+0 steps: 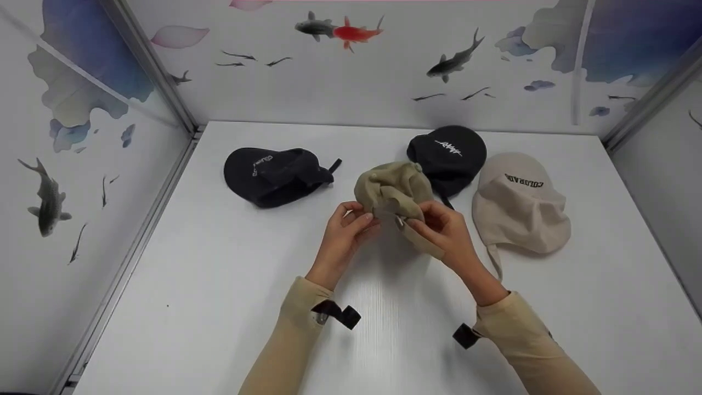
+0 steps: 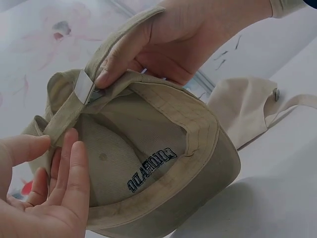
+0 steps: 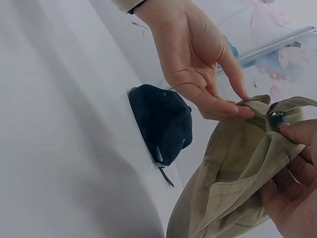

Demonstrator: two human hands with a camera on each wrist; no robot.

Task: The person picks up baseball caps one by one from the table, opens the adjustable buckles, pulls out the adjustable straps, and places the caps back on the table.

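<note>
A khaki baseball cap (image 1: 395, 184) is held up over the table by both hands, its back opening facing the person. My left hand (image 1: 343, 233) pinches the band on one side of that opening between thumb and fingers. On the other side my right hand (image 1: 452, 236) grips the band, its thumb against the metal buckle (image 2: 84, 87). The strap (image 2: 121, 34) runs through the buckle, and its loose end sticks out past the right thumb. Inside the crown, the back of dark lettering (image 2: 152, 169) shows in the left wrist view.
On the white table (image 1: 219, 329) lie a dark navy cap (image 1: 274, 175) at left, a black cap (image 1: 449, 156) behind the right hand and a beige cap (image 1: 521, 203) at right. Printed panels (image 1: 356, 82) wall the back and sides.
</note>
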